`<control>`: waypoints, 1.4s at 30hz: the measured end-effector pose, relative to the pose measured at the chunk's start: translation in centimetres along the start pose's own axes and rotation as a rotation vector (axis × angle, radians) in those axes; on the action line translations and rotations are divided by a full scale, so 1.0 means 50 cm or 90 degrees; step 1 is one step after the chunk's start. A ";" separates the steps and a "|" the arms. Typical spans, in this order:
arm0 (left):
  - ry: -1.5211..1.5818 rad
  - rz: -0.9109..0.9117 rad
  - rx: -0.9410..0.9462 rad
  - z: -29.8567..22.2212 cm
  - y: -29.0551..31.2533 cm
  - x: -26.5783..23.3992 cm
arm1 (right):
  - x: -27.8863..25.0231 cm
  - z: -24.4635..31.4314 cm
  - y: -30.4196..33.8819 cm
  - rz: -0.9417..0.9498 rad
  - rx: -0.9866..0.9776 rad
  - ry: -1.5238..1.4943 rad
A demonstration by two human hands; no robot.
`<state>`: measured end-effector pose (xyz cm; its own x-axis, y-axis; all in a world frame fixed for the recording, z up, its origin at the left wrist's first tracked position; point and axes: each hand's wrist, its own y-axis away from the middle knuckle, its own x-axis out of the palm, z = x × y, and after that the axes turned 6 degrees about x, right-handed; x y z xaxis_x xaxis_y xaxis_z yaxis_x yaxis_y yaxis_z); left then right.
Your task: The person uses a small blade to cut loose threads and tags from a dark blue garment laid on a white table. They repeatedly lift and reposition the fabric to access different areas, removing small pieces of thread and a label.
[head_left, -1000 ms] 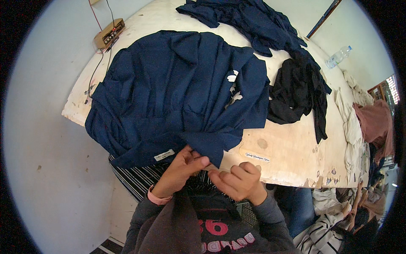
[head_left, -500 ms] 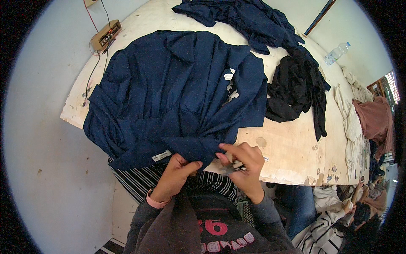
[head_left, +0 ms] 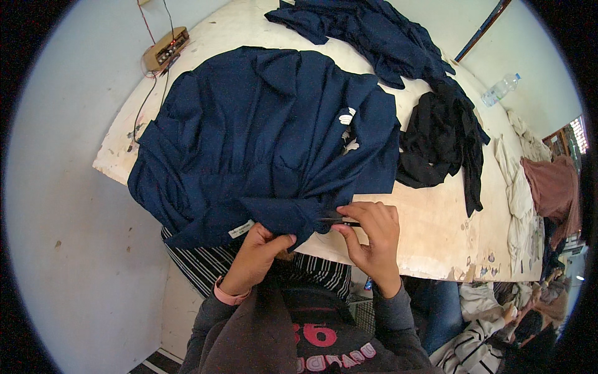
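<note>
A navy blue garment (head_left: pixel 249 124) lies gathered and wrinkled over the table's near edge, with small white printed shapes on its right part. My left hand (head_left: pixel 255 258) is closed on its near edge, thumb on top, just right of a small white label (head_left: pixel 241 229). Between the thumb and fingers of my right hand (head_left: pixel 374 240) are thread snips (head_left: pixel 349 222). Their thin dark blades point left and meet the garment's edge, a short way right of my left thumb. Whether the blades are parted I cannot make out.
Past the garment lie another heap of navy cloth (head_left: pixel 380 37) and a black cloth (head_left: pixel 430 146) on the pale wooden table (head_left: pixel 430 237). A beige box with wires (head_left: pixel 167 48) stands far left by the wall. A clear bottle (head_left: pixel 500 90) lies far right. People sit at lower right.
My right hand has turned and brought the snips leftward onto the garment's edge. The left hand keeps its hold on the cloth. The whole view has shifted slightly.
</note>
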<state>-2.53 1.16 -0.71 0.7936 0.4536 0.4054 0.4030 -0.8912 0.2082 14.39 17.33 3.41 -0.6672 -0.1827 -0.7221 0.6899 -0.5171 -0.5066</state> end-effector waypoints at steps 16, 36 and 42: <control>0.053 -0.057 -0.019 -0.025 -0.011 0.010 | 0.016 0.000 0.001 -0.013 0.016 -0.060; 0.155 -0.008 -0.002 -0.006 -0.013 -0.013 | 0.039 0.014 0.012 -0.045 -0.024 -0.079; -0.073 0.067 0.004 -0.093 0.023 -0.010 | 0.039 0.018 -0.001 0.044 -0.078 0.011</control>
<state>-4.59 -0.06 3.48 0.8787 0.3545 0.3198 0.3174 -0.9341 0.1634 12.81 16.25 2.45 -0.6125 -0.2003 -0.7647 0.7640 -0.3980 -0.5078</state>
